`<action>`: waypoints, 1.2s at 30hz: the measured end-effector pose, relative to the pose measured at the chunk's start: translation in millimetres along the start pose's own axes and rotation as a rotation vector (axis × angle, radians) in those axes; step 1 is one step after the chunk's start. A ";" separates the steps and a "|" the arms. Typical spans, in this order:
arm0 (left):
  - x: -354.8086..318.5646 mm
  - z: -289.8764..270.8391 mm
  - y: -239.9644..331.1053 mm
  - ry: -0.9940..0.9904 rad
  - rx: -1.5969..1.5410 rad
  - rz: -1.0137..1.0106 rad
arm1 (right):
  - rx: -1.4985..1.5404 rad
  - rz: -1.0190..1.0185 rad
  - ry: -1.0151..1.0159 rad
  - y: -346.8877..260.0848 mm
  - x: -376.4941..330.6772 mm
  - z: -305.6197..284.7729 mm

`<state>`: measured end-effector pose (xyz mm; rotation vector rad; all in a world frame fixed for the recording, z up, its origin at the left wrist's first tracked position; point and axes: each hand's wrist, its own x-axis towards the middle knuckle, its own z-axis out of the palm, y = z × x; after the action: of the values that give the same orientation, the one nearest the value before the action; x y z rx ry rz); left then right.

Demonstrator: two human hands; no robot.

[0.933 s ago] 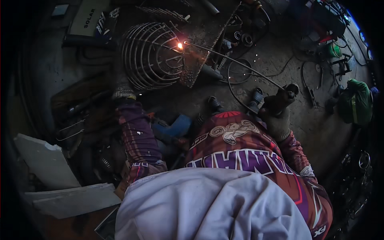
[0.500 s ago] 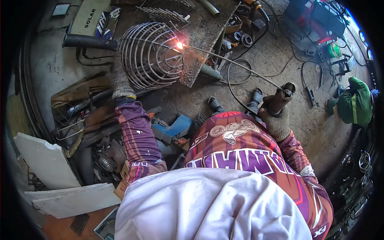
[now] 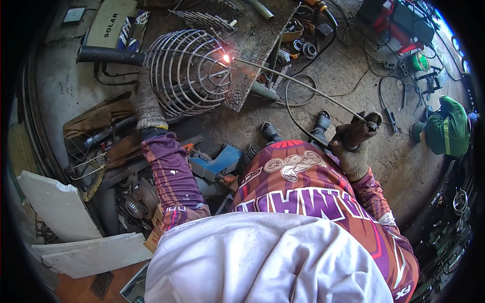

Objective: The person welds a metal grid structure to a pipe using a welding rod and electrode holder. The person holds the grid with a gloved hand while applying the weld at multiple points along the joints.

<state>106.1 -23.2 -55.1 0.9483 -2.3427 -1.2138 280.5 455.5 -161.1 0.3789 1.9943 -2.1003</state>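
A round basket of curved metal bars [image 3: 174, 70] lies tilted at the edge of a rusty metal plate [image 3: 247, 83], with a thick dark pipe [image 3: 108, 54] joined at its left end. My gloved left hand [image 3: 149, 103] grips the basket's underside by the pipe, its fingers partly hidden behind the bars. My gloved right hand [image 3: 353, 151] is closed round a welding electrode holder [image 3: 361, 132]. From it a long welding rod [image 3: 303, 87] reaches up and left to the basket's right end. A bright arc [image 3: 226, 58] glows at the rod's tip.
Cables [image 3: 298, 101] loop across the floor. A person in green [image 3: 447, 126] crouches at the right, below a red and black machine [image 3: 404, 22]. Scrap metal, a blue tool [image 3: 217, 161] and white boards [image 3: 60, 204] lie at the left.
My right hand and the electrode holder have shifted slightly right and down. My left hand has moved slightly left. The arc's glow is smaller, still at the basket's right end.
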 end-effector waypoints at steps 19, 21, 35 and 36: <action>-19.1 -2.9 -14.1 -0.342 -0.904 -0.347 | 0.093 -0.006 0.068 -0.6 10.6 3.3; -1.2 -8.7 -40.3 -0.290 -0.920 -0.337 | 0.118 -0.019 0.066 -7.1 11.0 5.7; 4.7 -22.1 -34.6 0.138 -0.405 0.431 | 0.232 -0.029 0.150 -26.7 14.6 15.6; -0.4 -22.4 -34.5 0.172 -0.317 0.494 | 0.222 -0.034 0.144 -25.0 15.5 15.3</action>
<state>133.0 -50.5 -70.3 0.3252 -2.0013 -1.1876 257.0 441.8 -142.0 0.5529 1.8554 -2.3868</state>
